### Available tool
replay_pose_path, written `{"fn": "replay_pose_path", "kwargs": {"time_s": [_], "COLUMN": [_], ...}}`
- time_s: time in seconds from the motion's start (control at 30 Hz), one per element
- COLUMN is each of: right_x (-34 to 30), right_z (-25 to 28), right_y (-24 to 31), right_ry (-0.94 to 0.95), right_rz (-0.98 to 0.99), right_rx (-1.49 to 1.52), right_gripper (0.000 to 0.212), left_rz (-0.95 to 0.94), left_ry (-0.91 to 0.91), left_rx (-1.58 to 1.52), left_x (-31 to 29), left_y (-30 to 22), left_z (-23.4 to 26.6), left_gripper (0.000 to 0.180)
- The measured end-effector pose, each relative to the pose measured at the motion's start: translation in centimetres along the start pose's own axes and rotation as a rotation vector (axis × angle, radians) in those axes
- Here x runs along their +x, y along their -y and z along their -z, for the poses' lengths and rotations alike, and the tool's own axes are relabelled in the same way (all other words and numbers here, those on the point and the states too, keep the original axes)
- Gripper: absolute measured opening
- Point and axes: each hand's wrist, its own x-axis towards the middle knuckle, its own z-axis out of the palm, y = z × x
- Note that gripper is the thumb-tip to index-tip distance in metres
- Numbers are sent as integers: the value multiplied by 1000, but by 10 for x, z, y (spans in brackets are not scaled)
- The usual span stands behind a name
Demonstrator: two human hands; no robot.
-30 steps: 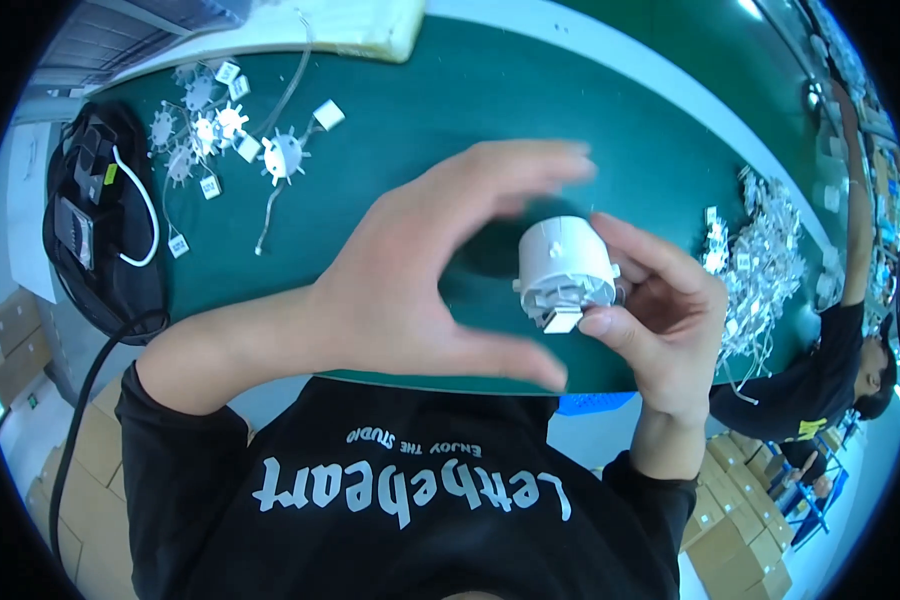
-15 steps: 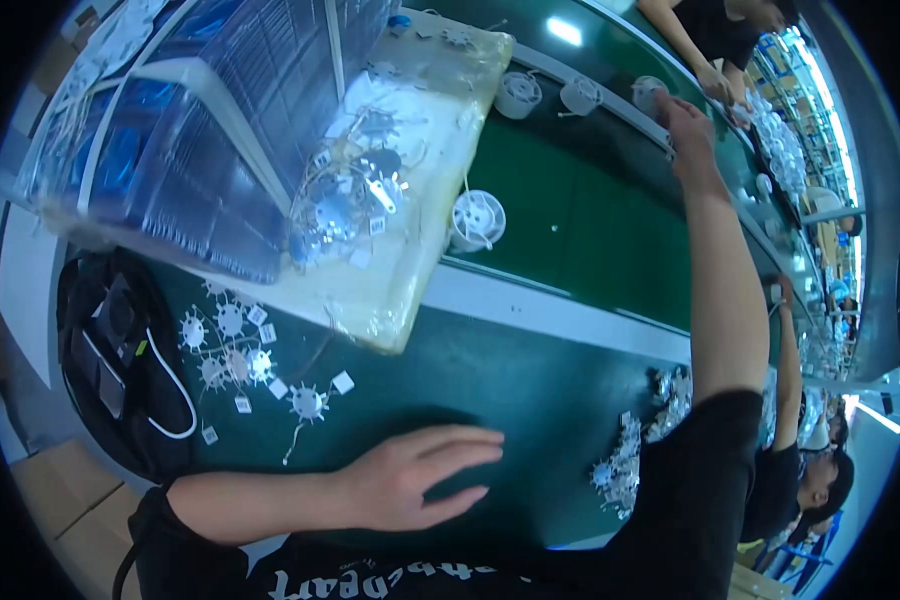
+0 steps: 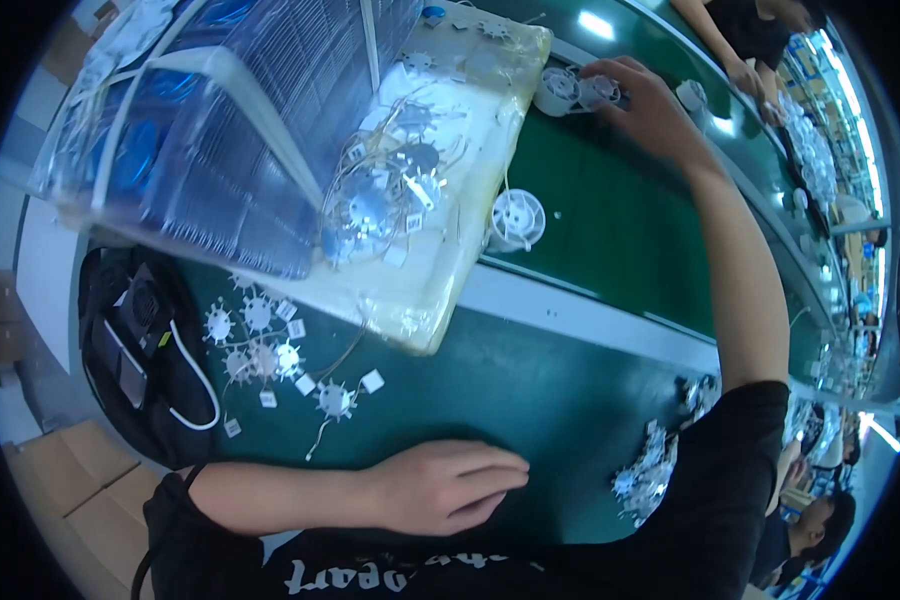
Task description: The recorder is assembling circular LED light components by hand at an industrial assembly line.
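My right hand [image 3: 655, 112] reaches out to the far side of the green conveyor, fingers curled round a white round plastic housing [image 3: 600, 93]. Touching or nearly touching that one is a second white housing [image 3: 558, 90] on its left. A third housing [image 3: 517, 220], with spokes and a wire, stands nearer, beside the foam block. My left hand [image 3: 445, 487] rests low over the green table [image 3: 530, 400], its fingers drawn together and nothing visible in them. Left of it lie several round silver star-edged discs [image 3: 335, 400] with wires and white tags.
A wrapped foam block [image 3: 425, 310] carries more wired discs and a stack of clear plastic trays [image 3: 240, 150]. A black bag [image 3: 150, 350] lies at the left, a heap of silver parts [image 3: 645, 480] at the right. Another housing [image 3: 690, 95] sits farther off, near a co-worker's arms [image 3: 745, 75].
My right hand has moved left along the conveyor, and the housing by it now sits close to its left neighbour. My left hand's fingers have closed together. The view has shifted slightly.
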Motion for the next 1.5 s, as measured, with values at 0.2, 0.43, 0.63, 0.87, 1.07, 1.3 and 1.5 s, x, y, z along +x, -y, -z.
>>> {"fn": "replay_pose_path", "kwargs": {"time_s": [0.2,0.43,0.63,0.87,1.07,1.3,1.5], "right_x": [-100,-241,-282,-303,-313,-319,-362], "right_z": [27,-24,-27,-62,-68,-60,-7], "right_y": [86,240,274,280,292,282,256], "right_ry": [-51,204,-75,-245,-179,-177,-436], "right_rz": [-53,255,-146,-394,-428,-416,-584], "right_rx": [110,333,546,597,562,391,-99], "right_gripper": [61,64,54,31,17,20,35], "left_rz": [-18,-1,72,18,-16,16,-14], "left_ry": [-130,-182,-156,-124,-21,-92,-92], "left_rx": [84,321,373,463,574,531,511], "left_x": [2,16,12,22,27,37,43], "left_y": [-1,6,0,3,3,10,16], "left_z": [5,9,4,5,10,10,11], "left_gripper": [36,77,83,61,60,58,61]}}
